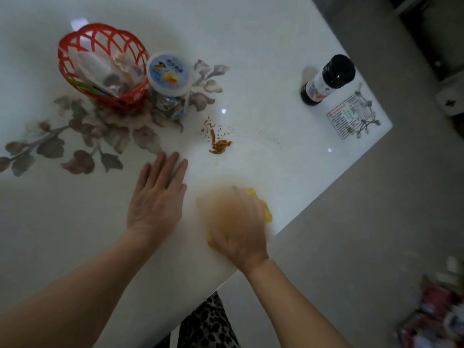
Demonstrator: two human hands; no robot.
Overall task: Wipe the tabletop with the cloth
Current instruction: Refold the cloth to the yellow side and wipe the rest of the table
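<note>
The white glossy tabletop (263,59) carries a printed flower pattern on its left half. A patch of orange-brown crumbs (218,141) lies near the middle. My right hand (236,227), blurred by motion, presses down on a yellow cloth (266,212) close to the table's near edge; only the cloth's right side shows past my fingers. My left hand (158,194) rests flat on the table with fingers together, just left of the cloth and holding nothing.
A red lattice basket (100,66) with packets stands at the back left, a round lidded tub (168,72) beside it. A dark bottle (327,80) and a printed card (351,116) sit near the right corner. Grey floor lies beyond, with colourful clutter (437,320) at lower right.
</note>
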